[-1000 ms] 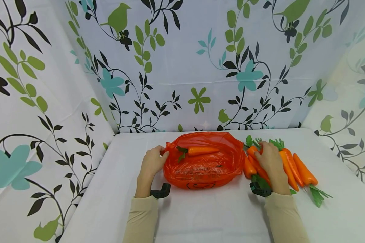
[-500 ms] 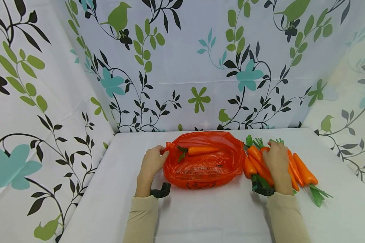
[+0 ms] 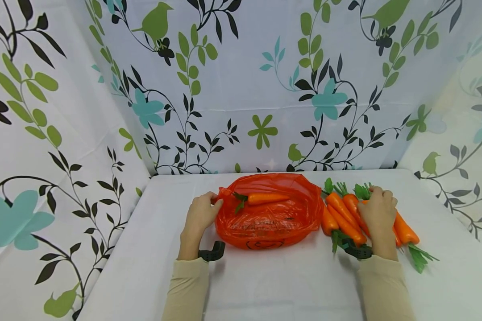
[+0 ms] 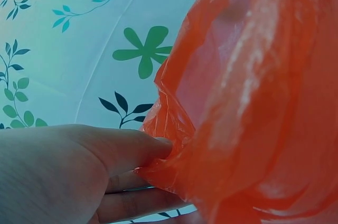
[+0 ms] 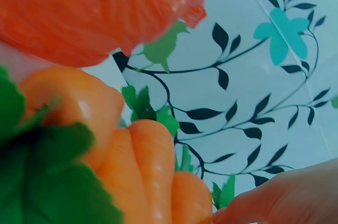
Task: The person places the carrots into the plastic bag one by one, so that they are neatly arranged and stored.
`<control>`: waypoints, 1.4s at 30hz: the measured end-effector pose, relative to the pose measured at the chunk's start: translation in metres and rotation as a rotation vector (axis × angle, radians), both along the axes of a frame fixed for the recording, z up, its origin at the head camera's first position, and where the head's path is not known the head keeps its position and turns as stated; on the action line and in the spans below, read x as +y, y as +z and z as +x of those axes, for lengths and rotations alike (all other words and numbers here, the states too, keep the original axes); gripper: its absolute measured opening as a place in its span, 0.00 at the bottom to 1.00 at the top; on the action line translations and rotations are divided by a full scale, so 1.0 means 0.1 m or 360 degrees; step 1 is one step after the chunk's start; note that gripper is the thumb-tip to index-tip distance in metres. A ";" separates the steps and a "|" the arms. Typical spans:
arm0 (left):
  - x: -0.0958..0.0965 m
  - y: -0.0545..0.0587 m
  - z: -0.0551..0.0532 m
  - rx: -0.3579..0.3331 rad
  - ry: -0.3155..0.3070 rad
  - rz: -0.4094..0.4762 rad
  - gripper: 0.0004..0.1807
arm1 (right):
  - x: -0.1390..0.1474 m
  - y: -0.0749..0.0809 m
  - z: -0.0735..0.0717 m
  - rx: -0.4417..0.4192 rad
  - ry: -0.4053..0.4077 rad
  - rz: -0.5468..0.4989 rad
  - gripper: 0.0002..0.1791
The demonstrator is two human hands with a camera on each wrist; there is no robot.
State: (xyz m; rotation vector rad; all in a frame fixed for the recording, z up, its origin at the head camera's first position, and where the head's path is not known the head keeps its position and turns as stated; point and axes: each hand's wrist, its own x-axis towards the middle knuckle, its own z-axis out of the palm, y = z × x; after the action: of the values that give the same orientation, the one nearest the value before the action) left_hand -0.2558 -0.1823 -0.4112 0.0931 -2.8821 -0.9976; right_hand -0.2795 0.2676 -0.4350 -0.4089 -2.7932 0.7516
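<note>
My left hand (image 3: 201,214) pinches the left edge of a red plastic bag (image 3: 261,229), thumb against the crumpled film in the left wrist view. One orange carrot (image 3: 268,198) with a green leafy top lies at the upper part of the bag. To the bag's right, several more carrots (image 3: 340,207) lie side by side, their tops pointing both ways. My right hand (image 3: 379,211) is over the right part of this row, fingers loosely bent, covering some carrots. In the right wrist view its thumb (image 5: 245,205) is right at a carrot (image 5: 190,197).
A white-covered table (image 3: 273,285) carries everything. Behind it and at both sides hangs a white curtain (image 3: 233,111) with leaves, birds and flowers printed on it. At the far right of the row, a carrot (image 3: 405,229) has its green top toward me.
My right hand has moved rightward over the row, uncovering carrots on its left. My left hand and the bag stay where they were.
</note>
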 end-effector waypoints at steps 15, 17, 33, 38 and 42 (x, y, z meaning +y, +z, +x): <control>-0.03 0.01 0.00 -0.0015 -0.0002 -0.0019 0.19 | 0.27 0.03 0.10 -0.0215 -0.0122 -0.0155 0.35; -0.03 0.00 0.00 -0.0021 0.0001 -0.0018 0.19 | 0.30 0.02 0.10 -0.0219 -0.0130 -0.0166 0.31; -0.04 -0.01 -0.01 -0.0031 0.0003 -0.0019 0.20 | 0.46 -0.01 0.10 -0.0296 -0.0016 -0.0011 0.28; -0.03 -0.01 -0.02 -0.0021 -0.0005 -0.0023 0.20 | 0.47 0.00 0.12 -0.0305 -0.0007 0.0012 0.26; -0.02 -0.01 -0.02 -0.0011 -0.0007 -0.0018 0.20 | 0.47 0.00 0.15 -0.0320 -0.0018 0.0006 0.25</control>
State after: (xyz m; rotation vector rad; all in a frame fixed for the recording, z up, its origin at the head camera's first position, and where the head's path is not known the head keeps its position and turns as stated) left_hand -0.2582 -0.1839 -0.4126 0.0895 -2.8951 -0.9834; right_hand -0.2649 0.3147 -0.4355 -0.5263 -2.9747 0.7408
